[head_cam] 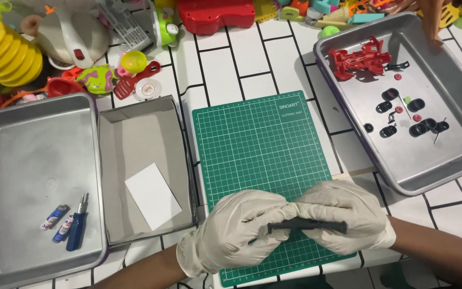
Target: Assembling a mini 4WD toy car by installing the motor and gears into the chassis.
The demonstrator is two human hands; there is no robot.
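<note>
Closest to the camera, a slim black bar is held between two gloved hands over the near edge of the green cutting mat. Its long axis runs left to right, nearly level, and it is gripped at both ends: the left hand is closed around the left end, the right hand is closed over the right end, so that only the middle stretch of the bar is seen between the fingers. Neither hand is nearer than the other; the bar lies square between them, and the two hands touch above it. What kind of part the bar is cannot be told.

Well apart to the upper right, a metal tray is seen, with a red plastic frame and small black wheels scattered in it. To the left of the mat an open grey box is set, holding a white card, and beside it a second metal tray bears a blue screwdriver and two small batteries
</note>
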